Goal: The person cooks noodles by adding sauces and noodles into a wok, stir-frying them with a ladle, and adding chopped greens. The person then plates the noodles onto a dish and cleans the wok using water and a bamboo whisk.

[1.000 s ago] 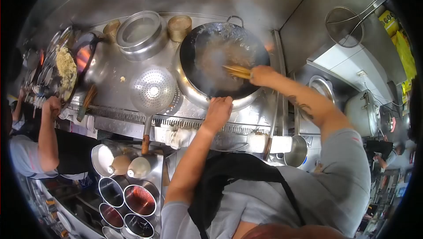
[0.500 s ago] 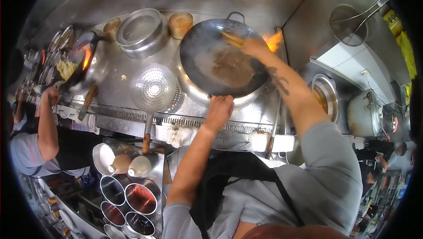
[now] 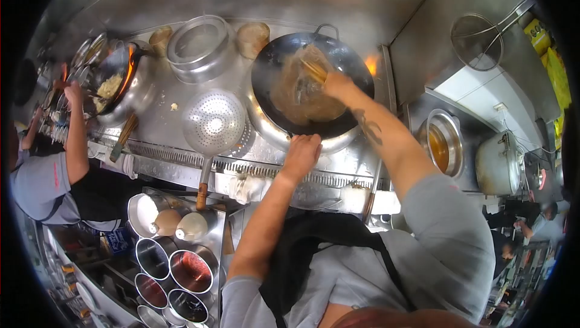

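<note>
A black wok (image 3: pixel 345 62) sits on the burner in front of me. My left hand (image 3: pixel 303 154) is closed on its near edge, and whatever handle is there is hidden under the fingers. My right hand (image 3: pixel 339 86) reaches over the wok, closed around a bamboo wok brush (image 3: pixel 314 71), a bundle of pale sticks. The brush tips touch brownish liquid (image 3: pixel 296 95), which is smeared by motion and spreads up the wok's far wall. Left of the wok, a perforated strainer ladle (image 3: pixel 214 121) lies on the steel stove top with its wooden handle toward me.
Flame (image 3: pixel 371 64) shows beyond the wok's right rim. A metal ring stand (image 3: pixel 198 50) stands behind the strainer. Sauce containers (image 3: pixel 191 270) are at lower left. A co-worker's arm (image 3: pixel 76 128) is by another wok at far left. A bowl of orange-brown liquid (image 3: pixel 439 146) sits right.
My right hand has moved toward me with the brush. The brown liquid now reaches up the far wall. My left hand stays on the wok's edge. The co-worker's wok has shifted.
</note>
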Tool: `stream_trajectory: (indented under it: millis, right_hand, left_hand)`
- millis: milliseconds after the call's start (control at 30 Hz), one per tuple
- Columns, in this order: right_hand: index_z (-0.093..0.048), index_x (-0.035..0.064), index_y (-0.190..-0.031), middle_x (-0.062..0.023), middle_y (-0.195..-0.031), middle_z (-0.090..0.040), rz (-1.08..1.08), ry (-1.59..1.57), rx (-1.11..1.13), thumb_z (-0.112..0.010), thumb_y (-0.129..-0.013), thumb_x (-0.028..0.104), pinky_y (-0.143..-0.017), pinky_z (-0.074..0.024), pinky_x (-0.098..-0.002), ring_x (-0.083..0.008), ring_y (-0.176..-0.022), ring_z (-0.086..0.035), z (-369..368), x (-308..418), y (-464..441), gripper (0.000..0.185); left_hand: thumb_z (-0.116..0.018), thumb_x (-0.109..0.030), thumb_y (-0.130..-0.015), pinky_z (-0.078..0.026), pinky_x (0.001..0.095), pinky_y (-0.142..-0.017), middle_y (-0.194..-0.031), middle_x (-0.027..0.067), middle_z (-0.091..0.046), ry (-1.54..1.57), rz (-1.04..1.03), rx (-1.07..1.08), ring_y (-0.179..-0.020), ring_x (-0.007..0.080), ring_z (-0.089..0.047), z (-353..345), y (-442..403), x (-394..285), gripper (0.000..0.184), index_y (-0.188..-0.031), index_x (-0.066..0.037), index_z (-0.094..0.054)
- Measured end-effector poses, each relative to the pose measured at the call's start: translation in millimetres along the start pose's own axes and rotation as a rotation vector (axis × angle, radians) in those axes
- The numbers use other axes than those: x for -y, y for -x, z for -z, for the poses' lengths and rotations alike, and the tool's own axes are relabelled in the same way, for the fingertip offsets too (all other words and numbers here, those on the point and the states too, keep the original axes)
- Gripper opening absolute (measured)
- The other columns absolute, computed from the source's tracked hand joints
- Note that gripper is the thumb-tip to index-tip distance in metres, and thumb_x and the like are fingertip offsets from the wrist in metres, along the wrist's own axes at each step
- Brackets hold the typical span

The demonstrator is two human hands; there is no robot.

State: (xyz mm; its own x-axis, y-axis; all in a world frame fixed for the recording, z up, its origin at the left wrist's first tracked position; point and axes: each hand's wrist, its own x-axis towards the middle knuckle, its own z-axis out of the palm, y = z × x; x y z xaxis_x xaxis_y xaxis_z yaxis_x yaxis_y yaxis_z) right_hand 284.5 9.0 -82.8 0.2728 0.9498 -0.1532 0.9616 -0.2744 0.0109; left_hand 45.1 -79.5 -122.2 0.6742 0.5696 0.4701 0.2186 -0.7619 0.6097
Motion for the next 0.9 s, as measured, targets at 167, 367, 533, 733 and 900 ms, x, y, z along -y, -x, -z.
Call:
stream_trajectory:
  millis: [167, 367, 533, 733, 900]
  right_hand:
    - [-0.068, 0.0014, -0.088, -0.0226, -0.09, -0.067, 0.023, -0.013, 0.159, -0.058, -0.078, 0.028, -0.081, -0.0518, -0.0437, -0.0369, -0.088, -0.066, 12.6, -15.9, 96.7, 0.03]
    - [-0.067, 0.0041, -0.092, -0.0142, -0.091, -0.069, -0.059, 0.26, 0.028, -0.053, -0.084, 0.026, -0.073, -0.0542, -0.0415, -0.0315, -0.081, -0.068, 18.0, -92.5, 33.3, 0.028]
    - [-0.061, 0.0077, -0.11, -0.0152, -0.094, -0.069, -0.035, 0.182, 0.011, -0.053, -0.085, 0.029, -0.086, -0.0477, -0.0483, -0.0332, -0.095, -0.065, 16.4, -75.7, 75.7, 0.034]
    - [-0.069, 0.0064, -0.095, -0.0177, -0.085, -0.068, -0.065, 0.039, -0.154, -0.056, -0.079, 0.03, -0.073, -0.0528, -0.0455, -0.036, -0.078, -0.067, 16.8, -95.7, -5.1, 0.031]
    - [-0.069, 0.0021, -0.085, -0.021, -0.083, -0.067, 0.138, -0.154, -0.035, -0.056, -0.078, 0.027, -0.074, -0.0526, -0.0451, -0.0376, -0.078, -0.066, -27.7, 12.8, 4.2, 0.029]
  left_hand:
    - [-0.061, -0.007, -0.079, -0.039, 0.0432, -0.073, -0.074, 0.0121, -0.059, 0.036, -0.001, 0.007, -0.077, 0.0324, -0.057, 1.8, 2.0, -1.9, 0.009, -0.08, -0.006, -0.052]
    - [-0.061, -0.008, -0.08, -0.039, 0.0434, -0.073, -0.074, 0.0126, -0.06, -0.011, -0.007, 0.019, -0.076, 0.0328, -0.057, -1.0, 2.2, -4.3, 0.009, -0.08, -0.006, -0.052]
    - [-0.061, -0.008, -0.079, -0.039, 0.0436, -0.072, -0.073, 0.0133, -0.06, 0.009, -0.022, -0.012, -0.075, 0.0333, -0.057, -1.1, 0.7, -1.4, 0.009, -0.08, -0.005, -0.052]
    - [-0.061, -0.007, -0.079, -0.039, 0.0436, -0.073, -0.071, 0.0131, -0.059, 0.006, -0.011, -0.005, -0.073, 0.0337, -0.057, -0.2, 0.5, -2.2, 0.009, -0.08, -0.006, -0.052]
    - [-0.062, -0.007, -0.078, -0.039, 0.0441, -0.073, -0.074, 0.0133, -0.059, 0.024, -0.011, 0.005, -0.075, 0.0333, -0.056, -1.2, 2.9, -2.3, 0.009, -0.081, -0.005, -0.053]
